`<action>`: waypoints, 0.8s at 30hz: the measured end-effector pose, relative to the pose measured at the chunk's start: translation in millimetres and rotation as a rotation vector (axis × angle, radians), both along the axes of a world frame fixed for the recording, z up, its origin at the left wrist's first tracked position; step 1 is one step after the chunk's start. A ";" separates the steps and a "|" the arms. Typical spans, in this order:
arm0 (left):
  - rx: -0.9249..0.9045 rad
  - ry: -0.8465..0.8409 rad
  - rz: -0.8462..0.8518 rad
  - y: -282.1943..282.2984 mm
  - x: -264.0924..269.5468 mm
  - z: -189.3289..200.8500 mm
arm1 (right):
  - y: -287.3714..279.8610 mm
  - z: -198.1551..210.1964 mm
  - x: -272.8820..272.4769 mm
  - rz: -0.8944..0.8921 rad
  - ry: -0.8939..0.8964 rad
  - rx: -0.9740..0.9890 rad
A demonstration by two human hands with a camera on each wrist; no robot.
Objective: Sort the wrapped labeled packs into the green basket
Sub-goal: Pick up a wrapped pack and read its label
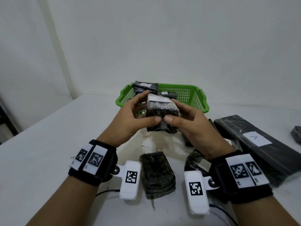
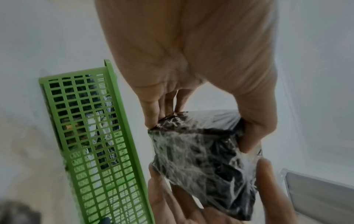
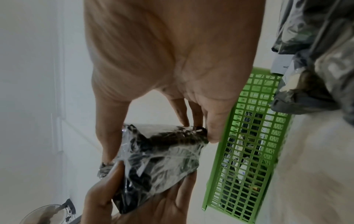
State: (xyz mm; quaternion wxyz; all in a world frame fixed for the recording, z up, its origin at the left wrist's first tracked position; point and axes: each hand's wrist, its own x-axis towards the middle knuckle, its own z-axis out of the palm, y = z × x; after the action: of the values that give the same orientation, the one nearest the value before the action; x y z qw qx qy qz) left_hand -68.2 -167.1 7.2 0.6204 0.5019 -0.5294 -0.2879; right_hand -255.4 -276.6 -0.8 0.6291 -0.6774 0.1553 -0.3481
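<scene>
Head view: wrapped pack [image 1: 160, 114] is clamped between left hand [image 1: 133, 118] and right hand [image 1: 193, 126]; green basket [image 1: 197, 101] lies directly beyond both, equally near.

green lattice basket [image 1: 193, 95]; black packs [image 1: 157, 173], white labels [image 1: 256, 138]; black-white checkered wrist markers [image 1: 131, 176]

The head camera sits up high and looks forward and down over both wrists at the white table [image 1: 48, 144] and the wall behind it. It shows the whole scene from a bit far back. The 2 wrist cameras sit very close (1 on each arm) and look along the palm toward the fingers. All 3 views share the wrapped pack [image 1: 161, 111] [image 2: 203, 159] [image 3: 159, 159] and the green basket [image 1: 192, 98] [image 2: 91, 136] [image 3: 249, 151].
</scene>
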 end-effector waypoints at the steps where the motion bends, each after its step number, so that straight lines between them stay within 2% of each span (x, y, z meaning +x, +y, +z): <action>1: -0.003 -0.001 0.004 -0.5 0.4 -0.3 | -0.5 -0.3 -0.2 0.004 0.014 -0.021; 5: 0.009 -0.011 -0.024 2.2 1.5 0.7 | -2.4 -0.5 -0.8 -0.038 0.039 -0.081; 9: -0.043 -0.108 0.021 2.6 -1.3 -0.7 | 3.9 6.1 -3.3 0.026 0.133 -0.012; 12: -0.016 -0.165 -0.047 2.7 -4.2 -2.8 | 7.9 12.0 -4.7 0.003 0.131 0.056; 14: 0.005 -0.119 -0.110 3.6 -8.3 -1.6 | 7.9 11.1 -3.9 -0.074 0.103 0.061; 16: 0.002 -0.058 -0.058 3.0 -10.1 0.8 | 7.9 8.6 -2.8 -0.117 0.090 0.010; 20: -0.047 -0.051 0.140 0.7 -4.9 3.2 | 11.3 6.6 -1.2 -0.117 0.098 -0.078; 24: -0.167 -0.061 0.110 4.3 -7.1 5.2 | 14.0 11.7 -1.0 -0.104 0.115 -0.032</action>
State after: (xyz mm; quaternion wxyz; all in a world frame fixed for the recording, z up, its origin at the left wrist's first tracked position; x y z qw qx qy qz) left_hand -75.3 -162.8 12.4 0.6585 0.4853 -0.5419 -0.1929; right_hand -256.4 -262.6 10.9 0.5893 -0.6972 0.2207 -0.3434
